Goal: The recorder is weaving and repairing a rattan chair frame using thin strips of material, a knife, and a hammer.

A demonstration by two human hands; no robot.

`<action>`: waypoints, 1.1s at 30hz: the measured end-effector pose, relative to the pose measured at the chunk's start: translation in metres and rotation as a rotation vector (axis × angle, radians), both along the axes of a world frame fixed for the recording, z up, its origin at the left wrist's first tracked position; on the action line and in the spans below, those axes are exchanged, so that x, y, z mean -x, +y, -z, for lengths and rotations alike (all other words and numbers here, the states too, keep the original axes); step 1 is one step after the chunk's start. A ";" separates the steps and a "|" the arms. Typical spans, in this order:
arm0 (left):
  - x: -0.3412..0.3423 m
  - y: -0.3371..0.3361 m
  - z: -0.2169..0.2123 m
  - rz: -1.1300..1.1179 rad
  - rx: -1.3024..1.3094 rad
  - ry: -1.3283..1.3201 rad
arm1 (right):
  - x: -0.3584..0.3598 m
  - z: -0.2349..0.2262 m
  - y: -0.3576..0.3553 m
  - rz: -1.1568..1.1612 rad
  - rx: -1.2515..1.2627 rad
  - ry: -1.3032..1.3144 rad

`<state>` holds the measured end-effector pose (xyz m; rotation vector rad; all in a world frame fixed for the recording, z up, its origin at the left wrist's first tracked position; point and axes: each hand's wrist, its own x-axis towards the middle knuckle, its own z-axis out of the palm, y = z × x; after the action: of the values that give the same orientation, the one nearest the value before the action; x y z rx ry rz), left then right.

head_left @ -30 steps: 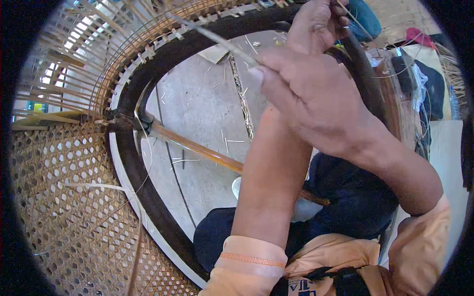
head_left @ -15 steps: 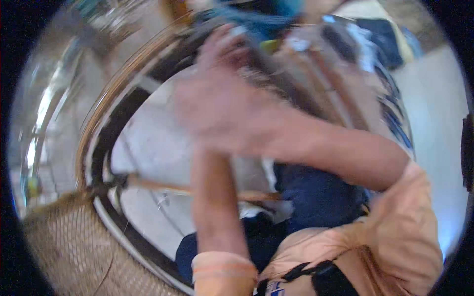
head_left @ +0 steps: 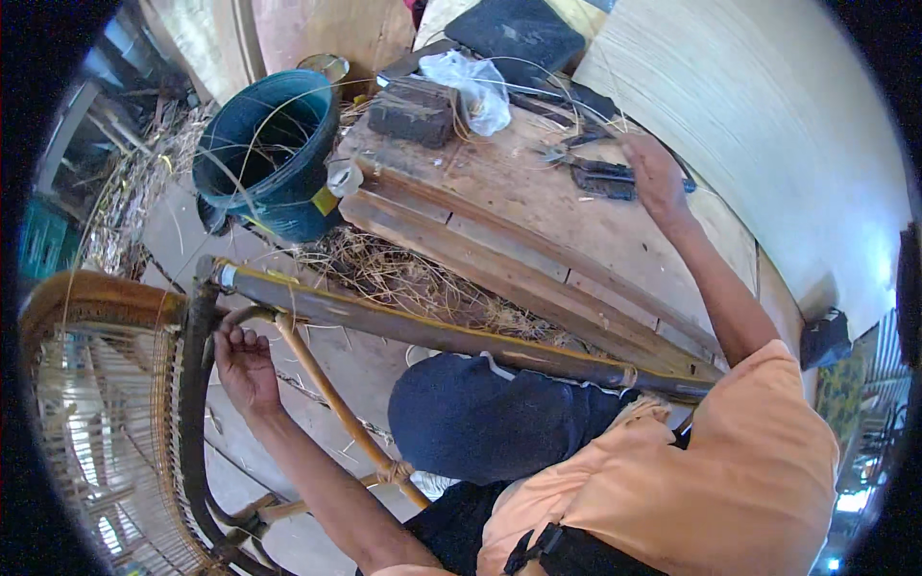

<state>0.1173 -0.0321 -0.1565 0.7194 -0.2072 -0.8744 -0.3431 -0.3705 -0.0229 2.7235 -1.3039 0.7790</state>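
The left hand (head_left: 245, 363) is curled shut around a cane strut (head_left: 331, 398) where it meets the dark chair frame (head_left: 192, 384), forearm running up from below. The right arm stretches far forward over the wooden desk (head_left: 538, 221), its hand (head_left: 656, 173) palm down on the pliers (head_left: 605, 178), fingers loosely bent; whether it grips them is unclear.

Two hands: left hand (head_left: 245, 363), right hand (head_left: 653, 173). One dark blue bucket (head_left: 264, 154). One clear plastic bag (head_left: 471, 86). One dark block (head_left: 411, 112). One pair of pliers (head_left: 600, 175). One woven cane frame (head_left: 106, 422).
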 end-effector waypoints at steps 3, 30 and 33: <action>0.003 0.002 -0.007 -0.141 -0.141 -0.004 | 0.039 0.025 -0.008 0.018 -0.087 0.091; 0.072 -0.003 -0.090 -0.603 -0.497 -0.472 | -0.114 0.065 -0.203 -0.228 -0.240 0.335; 0.082 -0.010 -0.107 -0.554 -0.441 -0.538 | -0.110 0.056 -0.209 -0.069 -0.656 0.043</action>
<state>0.0358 -0.0419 -0.0498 1.3445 -0.2759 -0.1753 -0.2336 -0.5795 -0.0790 3.2531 -1.7079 0.3200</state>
